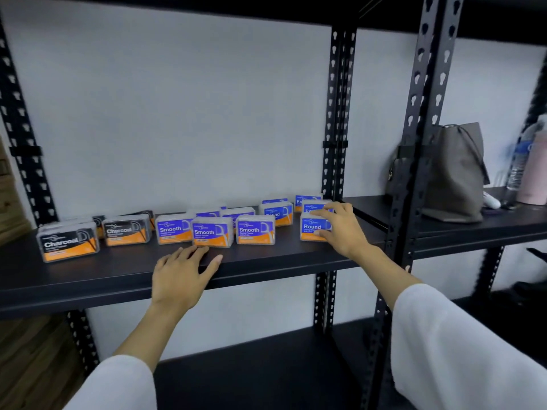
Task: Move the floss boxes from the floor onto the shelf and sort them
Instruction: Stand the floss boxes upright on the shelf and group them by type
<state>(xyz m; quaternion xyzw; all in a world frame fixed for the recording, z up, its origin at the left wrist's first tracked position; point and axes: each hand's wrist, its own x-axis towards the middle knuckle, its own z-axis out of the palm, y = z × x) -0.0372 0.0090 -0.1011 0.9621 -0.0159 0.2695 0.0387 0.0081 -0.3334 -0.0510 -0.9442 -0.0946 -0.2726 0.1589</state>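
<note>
Floss boxes stand in rows on the black shelf (88, 279). Black "Charcoal" boxes (68, 241) are at the left, blue "Smooth" boxes (212, 232) in the middle, and blue "Round" boxes (278, 213) at the right. My right hand (340, 226) grips the front "Round" box (312, 229) from its right side, fingers over its top, with another "Round" box just behind. My left hand (180, 276) rests flat on the shelf's front edge, fingertips just short of a "Smooth" box, holding nothing.
Black slotted uprights (336, 113) divide this bay from the one to the right, where a grey bag (453, 173), a water bottle (521, 161) and a pink flask (535, 173) stand. A lower shelf (266, 365) lies beneath. Wooden flooring shows at the bottom left.
</note>
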